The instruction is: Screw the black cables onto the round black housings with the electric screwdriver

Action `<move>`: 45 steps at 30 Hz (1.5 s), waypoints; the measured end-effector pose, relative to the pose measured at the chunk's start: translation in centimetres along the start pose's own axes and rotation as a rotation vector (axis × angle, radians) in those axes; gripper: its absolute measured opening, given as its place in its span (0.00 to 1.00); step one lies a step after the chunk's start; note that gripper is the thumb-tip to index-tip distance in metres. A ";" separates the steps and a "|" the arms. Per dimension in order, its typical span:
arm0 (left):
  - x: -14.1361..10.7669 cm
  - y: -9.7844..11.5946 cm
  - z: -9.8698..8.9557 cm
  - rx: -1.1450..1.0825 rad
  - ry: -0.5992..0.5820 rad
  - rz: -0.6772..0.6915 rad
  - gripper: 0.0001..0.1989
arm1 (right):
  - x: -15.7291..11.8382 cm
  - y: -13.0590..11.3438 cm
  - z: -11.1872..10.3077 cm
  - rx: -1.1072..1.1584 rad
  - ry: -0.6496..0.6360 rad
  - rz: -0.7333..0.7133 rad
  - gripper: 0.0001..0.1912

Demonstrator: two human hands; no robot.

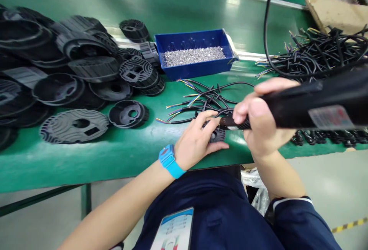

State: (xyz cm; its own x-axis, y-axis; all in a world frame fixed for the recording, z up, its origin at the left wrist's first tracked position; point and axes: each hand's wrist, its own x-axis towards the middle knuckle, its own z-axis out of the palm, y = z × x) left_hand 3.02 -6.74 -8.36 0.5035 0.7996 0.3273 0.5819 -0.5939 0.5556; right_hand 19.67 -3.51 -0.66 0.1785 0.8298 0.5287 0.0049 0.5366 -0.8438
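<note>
gripping a black power screwdriver [310, 100] in the right hand [264, 123], with fingers wrapped together around its front end. steadying a small ridged housing [217, 136] with the left hand [197, 139], between bent fingers beside the tool's tip and a thumb spread wide, near the near edge of the green workbench [123, 158]. just beyond, loose black cables [211, 97]; toward the far edge, a blue bin [195, 70] of small metal pieces [194, 56]; leftward, heaped black housings [94, 68]; rightward, a cable pile [322, 56].

Small metal pieces [195, 56] seen as shiny, rough-textured; bin [184, 71] smooth blue plastic; housings [74, 126] matt, ridged; tabletop [129, 156] glossy, smooth.
</note>
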 end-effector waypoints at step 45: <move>-2.0 0.6 0.7 -0.498 0.203 -0.210 0.38 | 3.5 -2.2 0.6 0.203 -0.237 0.058 0.09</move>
State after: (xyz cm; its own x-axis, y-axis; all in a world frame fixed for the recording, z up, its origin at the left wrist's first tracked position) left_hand 2.88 -8.76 -9.22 0.2481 0.9262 0.2838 0.2602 -0.3459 0.9015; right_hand 19.71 -1.66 3.13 -0.0612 0.8596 0.5072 -0.1995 0.4874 -0.8501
